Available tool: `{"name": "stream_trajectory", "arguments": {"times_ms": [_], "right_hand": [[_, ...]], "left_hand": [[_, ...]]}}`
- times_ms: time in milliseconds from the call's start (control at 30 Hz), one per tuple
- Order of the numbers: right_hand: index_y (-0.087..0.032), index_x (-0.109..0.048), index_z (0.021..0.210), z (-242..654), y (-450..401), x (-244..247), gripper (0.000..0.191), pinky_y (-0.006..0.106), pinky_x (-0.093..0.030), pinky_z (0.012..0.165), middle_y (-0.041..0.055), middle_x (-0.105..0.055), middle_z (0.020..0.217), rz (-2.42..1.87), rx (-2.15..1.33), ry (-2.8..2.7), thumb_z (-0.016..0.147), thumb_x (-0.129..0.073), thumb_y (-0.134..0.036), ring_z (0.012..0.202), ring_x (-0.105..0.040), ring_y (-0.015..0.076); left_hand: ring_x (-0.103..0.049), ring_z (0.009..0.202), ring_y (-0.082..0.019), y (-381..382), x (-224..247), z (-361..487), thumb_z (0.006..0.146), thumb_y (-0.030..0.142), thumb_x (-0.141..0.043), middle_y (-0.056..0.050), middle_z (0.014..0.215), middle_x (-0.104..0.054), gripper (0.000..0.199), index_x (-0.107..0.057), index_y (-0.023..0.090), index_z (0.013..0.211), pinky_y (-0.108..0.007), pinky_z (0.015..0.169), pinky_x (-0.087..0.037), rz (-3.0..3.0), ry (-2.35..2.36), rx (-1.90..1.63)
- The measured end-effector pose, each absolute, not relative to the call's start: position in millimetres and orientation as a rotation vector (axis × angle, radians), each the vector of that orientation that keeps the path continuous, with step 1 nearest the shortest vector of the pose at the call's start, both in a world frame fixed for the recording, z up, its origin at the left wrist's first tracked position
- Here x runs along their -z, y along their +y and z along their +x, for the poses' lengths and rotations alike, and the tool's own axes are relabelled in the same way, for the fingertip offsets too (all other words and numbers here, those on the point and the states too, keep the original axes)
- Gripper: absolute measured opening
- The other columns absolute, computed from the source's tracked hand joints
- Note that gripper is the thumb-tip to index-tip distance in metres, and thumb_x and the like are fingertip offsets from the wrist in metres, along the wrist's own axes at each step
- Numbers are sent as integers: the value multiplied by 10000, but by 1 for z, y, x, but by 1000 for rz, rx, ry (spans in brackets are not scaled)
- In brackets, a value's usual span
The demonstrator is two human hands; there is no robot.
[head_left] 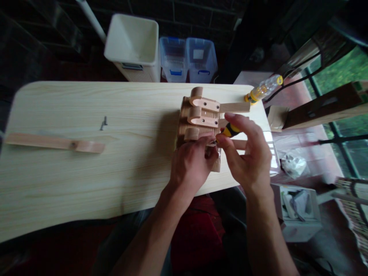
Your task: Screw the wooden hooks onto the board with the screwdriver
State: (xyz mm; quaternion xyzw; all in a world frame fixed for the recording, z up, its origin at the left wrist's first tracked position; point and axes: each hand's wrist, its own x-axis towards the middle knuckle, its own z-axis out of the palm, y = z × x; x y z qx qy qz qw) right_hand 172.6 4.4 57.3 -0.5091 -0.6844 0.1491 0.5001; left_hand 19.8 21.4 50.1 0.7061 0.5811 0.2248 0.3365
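A wooden assembly (183, 119) with rounded hook-like pieces and dark screws lies on the right half of the pale table (86, 184). My right hand (248, 153) is closed around a yellow and black screwdriver (230, 130), which points left and down toward the assembly's lower piece. Close to its tip, my left hand (192, 159) has its fingers pinched together at that piece; a small metal screw seems to be there, partly hidden by the fingers. Two screws (104, 122) lie loose on the table, above a long wooden strip (54, 142) at the left.
A clear bottle-like container with yellow ends (263, 89) is at the table's back right corner. Behind the table stand a white bin (130, 42) and two clear plastic boxes (201, 57). A white box of items (299, 226) is on the floor at right.
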Motion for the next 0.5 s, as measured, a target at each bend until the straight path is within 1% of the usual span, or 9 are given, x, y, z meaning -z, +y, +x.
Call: {"name": "stream_trajectory", "arguments": {"times_ms": [67, 133, 267, 367, 433, 500], "right_hand": [[-464, -679, 1489, 169, 5, -55, 492, 429, -768, 814, 31, -746, 1352, -1266, -332, -1611, 1041, -796, -299, 1106, -762, 260], [-450, -682, 1480, 167, 6, -53, 491, 450, -768, 813, 35, -735, 1336, -1270, -277, -1579, 1026, -816, -321, 1084, -762, 266], [-478, -644, 1537, 168, 5, -55, 570, 490, -777, 826, 25, -718, 1455, -1304, -222, -1589, 1016, -822, -331, 1081, -782, 287], [-479, -582, 1607, 169, 2, -61, 568, 521, -776, 924, 27, -710, 1537, -1327, -244, -1649, 1083, -710, -300, 1183, -795, 308], [-478, -530, 1647, 170, 1, -63, 583, 586, -749, 1029, 24, -694, 1574, -1290, -278, -1670, 1111, -645, -280, 1297, -779, 322], [-492, -468, 1680, 172, 1, -62, 636, 656, -698, 1123, 15, -653, 1637, -1251, -339, -1684, 1111, -639, -268, 1410, -736, 338]], "left_hand": [[-847, 815, -228, 21, -52, 20, 1022, 287, -782, -48, 993, -900, 277, -836, 265, 1294, -314, 811, -639, 1851, 1529, -563], [-850, 821, -238, 21, -53, 20, 1018, 276, -786, -51, 977, -898, 253, -842, 256, 1264, -323, 818, -643, 1855, 1538, -565], [-857, 839, -242, 21, -54, 20, 1006, 255, -799, -62, 1024, -902, 231, -844, 249, 1232, -333, 844, -659, 1845, 1536, -591], [-861, 863, -230, 21, -52, 19, 1012, 241, -791, -62, 1105, -902, 262, -838, 268, 1269, -335, 879, -669, 1830, 1511, -613], [-862, 871, -225, 21, -52, 19, 1028, 240, -770, -64, 1149, -898, 283, -832, 275, 1301, -344, 909, -672, 1826, 1491, -625], [-858, 858, -223, 21, -52, 18, 1043, 247, -748, -67, 1171, -895, 299, -825, 278, 1331, -351, 913, -674, 1828, 1484, -628]]}}
